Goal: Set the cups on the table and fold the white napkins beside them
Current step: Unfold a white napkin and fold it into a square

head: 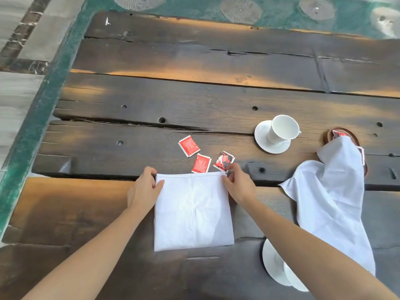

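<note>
Folded napkin [192, 211] lies flat, long axis running away from the person; left hand [144, 188] and right hand [238, 184] pinch its far corners (packets [201, 163] just beyond).

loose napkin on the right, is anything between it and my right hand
Nothing visible: only bare table lies between the right hand and the loose napkin. That hand pinches a corner of the folded napkin, though, and the loose one's far end drapes over a wooden tray.

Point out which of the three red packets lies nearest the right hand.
The rightmost packet, the one with a dark picture, just beyond the right hand. The middle packet and left packet are plain red and further off.
</note>
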Tool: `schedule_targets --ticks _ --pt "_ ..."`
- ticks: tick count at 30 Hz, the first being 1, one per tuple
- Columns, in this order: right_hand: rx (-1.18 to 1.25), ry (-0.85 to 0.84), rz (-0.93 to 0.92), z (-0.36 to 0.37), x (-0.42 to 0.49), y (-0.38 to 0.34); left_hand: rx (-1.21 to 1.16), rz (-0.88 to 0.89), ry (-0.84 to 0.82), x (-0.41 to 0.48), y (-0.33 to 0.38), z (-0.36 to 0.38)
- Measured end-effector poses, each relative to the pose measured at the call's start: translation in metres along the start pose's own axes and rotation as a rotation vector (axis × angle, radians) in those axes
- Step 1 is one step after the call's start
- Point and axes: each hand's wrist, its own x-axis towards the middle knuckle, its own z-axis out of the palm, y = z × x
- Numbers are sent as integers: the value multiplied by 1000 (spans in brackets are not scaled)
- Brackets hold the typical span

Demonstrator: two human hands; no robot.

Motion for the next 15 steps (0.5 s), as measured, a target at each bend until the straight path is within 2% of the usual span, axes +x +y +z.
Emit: schedule_targets --ticks 2,3,5,7,9,12,15 --pt "-163 86 -208 -5 -8 1 140 158 124 -7 -1 -4" --pt "-247 76 -352 -6 -11 1 206 279 145 -11 -1 -5" --pt "-447 -103 -587 -4 -19 1 337 521 38 -23 -1 -2" --pt "-666 -313 -690 4 -25 6 485 670 -163 -32 -4 4" --pt "-796 -398 -709 9 -26 17 574 667 -297 -35 -14 10" --pt "-883 -439 -682 6 -28 32 670 616 -347 -38 -33 15" --pt "-874 -452 -663 4 -28 36 651 577 -374 -39 -44 14"
